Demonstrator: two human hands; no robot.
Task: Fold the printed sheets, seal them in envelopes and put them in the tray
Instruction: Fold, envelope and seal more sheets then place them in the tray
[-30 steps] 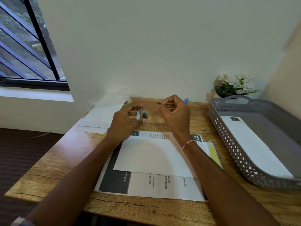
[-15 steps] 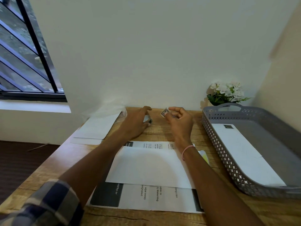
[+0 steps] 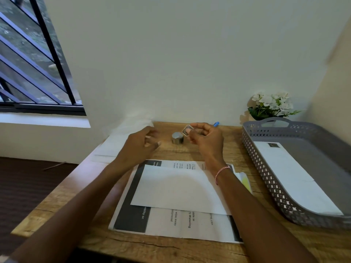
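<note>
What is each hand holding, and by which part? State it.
The right hand pinches a small stamp by its lower right edge between the fingertips. The left hand is open and holds nothing.

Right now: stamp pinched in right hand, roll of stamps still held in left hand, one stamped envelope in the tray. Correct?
Not quite. The head view shows the roll of stamps standing on the desk, and the left hand open and empty beside it. The rest holds: the right hand pinches the stamp, and one stamped envelope lies in the tray.
</note>
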